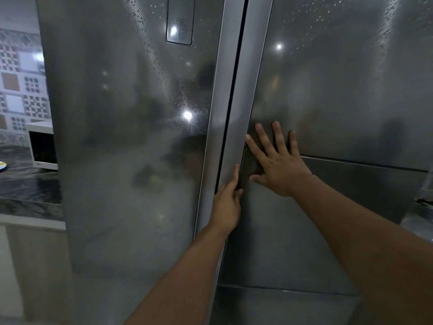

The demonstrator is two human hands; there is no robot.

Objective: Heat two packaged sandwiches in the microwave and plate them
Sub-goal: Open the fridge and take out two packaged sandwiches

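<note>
At far left, a white microwave (43, 148) sits on a dark counter (28, 193). You face a closed grey fridge (131, 160). Your left hand (228, 202) curls into the gap between its doors; your right hand (276, 163) presses flat, fingers spread. No sandwiches visible.

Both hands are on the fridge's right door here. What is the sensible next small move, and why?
Probably pull the right door open with the left hand, whose fingers curl into the recessed handle by the centre seam. The right hand lies flat and spread on the panel, gripping nothing. Both doors look shut, and no sandwiches are in view.
</note>
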